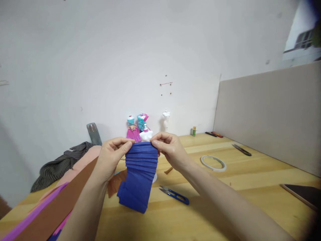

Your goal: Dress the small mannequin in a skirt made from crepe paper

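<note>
A strip of dark blue paper or cloth [140, 177] hangs over the table, its upper part folded in narrow crosswise pleats and its lower part flat. My left hand [112, 155] pinches its top left corner between thumb and fingers. The top right corner is held the same way by my right hand [170, 149]. Below and to the right lie blue-handled thread snips [174, 195] on the wooden table. An orange-brown piece [116, 182] shows partly behind the blue strip.
Small dressed figures [133, 132] and a white form [166, 120] stand at the back. A tape roll [213, 163], black snips [241, 150], a glue stick [194, 131] and a dark tablet-like object [303, 195] are right. Coloured sheets [57, 197], striped cloth [62, 163] and a bottle [94, 134] are left.
</note>
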A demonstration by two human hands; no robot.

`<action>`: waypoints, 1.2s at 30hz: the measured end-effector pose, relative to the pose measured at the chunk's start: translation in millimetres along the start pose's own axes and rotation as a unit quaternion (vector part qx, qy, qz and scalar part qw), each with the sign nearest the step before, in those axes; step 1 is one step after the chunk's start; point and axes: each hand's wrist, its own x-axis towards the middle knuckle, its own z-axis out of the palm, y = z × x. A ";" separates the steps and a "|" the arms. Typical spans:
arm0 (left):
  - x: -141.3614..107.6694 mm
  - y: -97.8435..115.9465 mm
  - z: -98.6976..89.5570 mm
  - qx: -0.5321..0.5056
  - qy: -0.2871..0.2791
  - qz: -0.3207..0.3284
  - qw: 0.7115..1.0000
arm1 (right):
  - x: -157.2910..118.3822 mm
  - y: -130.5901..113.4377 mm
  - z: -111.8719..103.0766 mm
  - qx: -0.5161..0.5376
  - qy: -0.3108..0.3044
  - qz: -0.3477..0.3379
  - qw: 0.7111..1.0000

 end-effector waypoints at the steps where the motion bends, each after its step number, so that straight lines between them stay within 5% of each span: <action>1: -0.1 0.3 0.5 0.007 0.007 0.001 1.000 | -0.2 0.5 0.1 -0.006 0.003 -0.003 1.000; 10: 1.8 1.1 1.1 -0.001 0.015 -0.020 1.000 | -0.1 0.8 0.9 -0.041 0.006 -0.040 0.998; 24: 1.1 3.8 -1.3 -0.007 0.018 -0.034 0.999 | -1.7 0.2 -0.6 -0.021 -0.039 -0.002 0.999; 36: -0.4 7.3 4.8 0.038 0.048 -0.031 0.998 | -1.7 2.4 2.7 -0.060 0.014 -0.051 0.997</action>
